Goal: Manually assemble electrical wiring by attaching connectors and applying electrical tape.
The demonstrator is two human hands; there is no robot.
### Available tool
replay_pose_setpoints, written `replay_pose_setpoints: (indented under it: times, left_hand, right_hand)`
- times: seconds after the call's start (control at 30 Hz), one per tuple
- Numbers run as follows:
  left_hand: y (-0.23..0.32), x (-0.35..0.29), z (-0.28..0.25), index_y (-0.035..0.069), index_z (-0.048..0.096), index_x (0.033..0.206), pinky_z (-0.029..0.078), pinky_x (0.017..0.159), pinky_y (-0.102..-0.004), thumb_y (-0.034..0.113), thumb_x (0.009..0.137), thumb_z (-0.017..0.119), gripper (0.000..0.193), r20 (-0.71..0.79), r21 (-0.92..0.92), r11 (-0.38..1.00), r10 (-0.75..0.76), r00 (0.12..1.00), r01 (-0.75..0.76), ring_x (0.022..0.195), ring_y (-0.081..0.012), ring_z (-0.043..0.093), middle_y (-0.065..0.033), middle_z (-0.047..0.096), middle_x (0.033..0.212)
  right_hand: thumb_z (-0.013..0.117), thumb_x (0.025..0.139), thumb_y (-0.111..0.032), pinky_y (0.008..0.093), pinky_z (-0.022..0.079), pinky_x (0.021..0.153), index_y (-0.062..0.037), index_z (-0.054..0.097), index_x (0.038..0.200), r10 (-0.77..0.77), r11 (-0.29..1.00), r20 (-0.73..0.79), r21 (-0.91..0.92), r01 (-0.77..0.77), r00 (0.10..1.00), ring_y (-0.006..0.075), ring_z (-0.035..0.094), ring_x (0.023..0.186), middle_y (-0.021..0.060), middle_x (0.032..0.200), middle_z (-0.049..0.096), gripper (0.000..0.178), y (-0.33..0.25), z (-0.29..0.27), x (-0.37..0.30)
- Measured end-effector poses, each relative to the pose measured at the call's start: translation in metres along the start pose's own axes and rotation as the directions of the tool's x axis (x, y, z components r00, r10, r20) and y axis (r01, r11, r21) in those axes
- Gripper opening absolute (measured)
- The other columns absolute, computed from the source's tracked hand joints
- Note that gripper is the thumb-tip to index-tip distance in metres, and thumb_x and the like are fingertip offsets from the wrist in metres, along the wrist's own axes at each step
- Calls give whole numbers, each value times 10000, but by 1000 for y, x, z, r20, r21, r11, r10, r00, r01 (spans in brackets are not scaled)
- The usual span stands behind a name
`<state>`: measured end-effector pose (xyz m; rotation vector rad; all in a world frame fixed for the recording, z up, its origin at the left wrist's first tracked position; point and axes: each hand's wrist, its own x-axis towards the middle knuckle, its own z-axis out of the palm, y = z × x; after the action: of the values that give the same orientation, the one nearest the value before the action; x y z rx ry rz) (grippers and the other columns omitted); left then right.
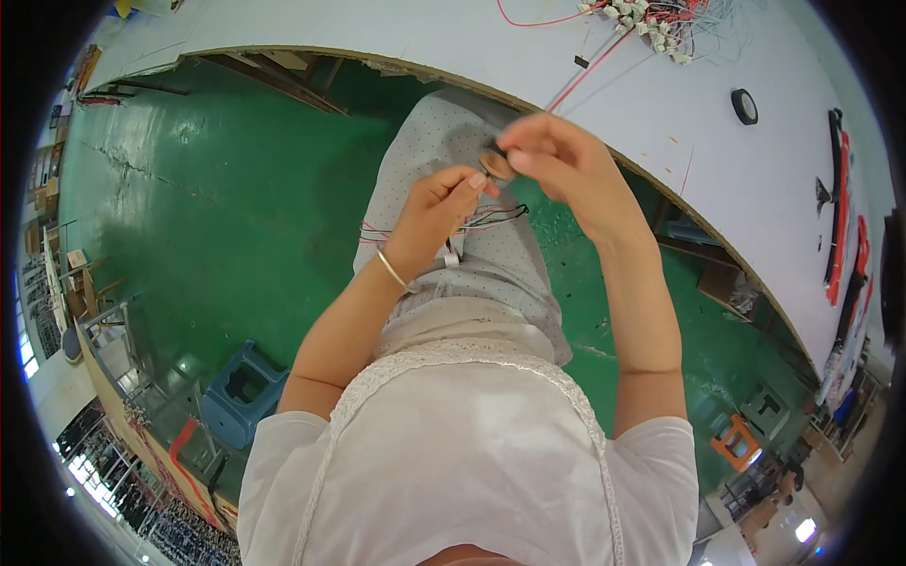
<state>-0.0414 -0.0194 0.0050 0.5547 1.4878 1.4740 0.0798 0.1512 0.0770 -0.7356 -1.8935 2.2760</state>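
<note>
Above my lap, my left hand (439, 212) is closed, thumb and fingers pinched on a bundle of thin wires (495, 218) in black, red and white. The wires stick out on both sides of the hand, and a small white connector (453, 254) hangs beneath it. My right hand (564, 168), slightly blurred, is closed on a small tape roll (494, 165) with a brown core, its fingers at the upper edge. The roll sits right beside my left fingertips. Whether the tape touches the wires there cannot be made out.
A white table (698, 179) curves across the front and right. On it lie a heap of wires with white connectors (651, 24), a black tape roll (745, 107) and red and black strips (838, 212). A blue stool (243, 391) and an orange stool (736, 441) stand on the green floor.
</note>
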Motion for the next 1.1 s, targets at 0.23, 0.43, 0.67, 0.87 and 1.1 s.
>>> replay_pose_setpoints:
  times: [0.23, 0.43, 0.67, 0.87, 1.1]
  left_hand:
    - [8, 13, -1, 17, 604, 1120, 231, 465, -221, 196, 1052, 469, 234, 517, -360, 700, -400, 757, 616, 527, -38, 269, 67, 354, 628]
    - [-3, 25, 16, 19, 599, 1107, 369, 608, -211, 183, 1044, 491, 206, 366, 4, 957, -272, 890, 291, 610, -42, 368, 61, 444, 693]
    - [-10, 12, 31, 18, 620, 1078, 423, 619, -183, 203, 1014, 581, 200, 112, 120, 978, -182, 977, 168, 644, -21, 440, 42, 592, 781]
    - [-21, 6, 43, 15, 670, 933, 399, 562, -220, 137, 943, 679, 122, -44, 360, 912, 228, 973, -198, 623, -41, 496, 11, 631, 690]
    - [-35, 11, 42, 12, 668, 940, 381, 562, -207, 136, 953, 668, 124, -50, 304, 921, 273, 961, -245, 635, -28, 476, 32, 616, 720]
  right_hand:
    - [702, 873, -141, 217, 342, 587, -100, 636, 1048, -123, 909, -120, -412, 63, 985, 23, 421, 665, -64, 840, 546, 192, 60, -32, -39]
    - [696, 824, -108, 252, 413, 676, -83, 644, 1088, -379, 830, -258, -520, 203, 889, 89, 488, 714, -25, 784, 553, 270, 87, -26, -35]
    - [689, 808, -128, 294, 416, 670, -98, 709, 977, -435, 749, -282, -641, 170, 855, 134, 483, 721, -12, 662, 481, 173, 100, -8, -32]
    - [707, 813, -180, 292, 385, 663, -86, 710, 880, -173, 903, -408, -429, -22, 896, 124, 414, 682, -20, 629, 458, 116, 106, 6, -26]
    - [734, 766, -237, 353, 363, 747, -131, 666, 740, -498, 746, -503, -664, 53, 707, 174, 438, 617, -14, 570, 490, 129, 110, 23, -21]
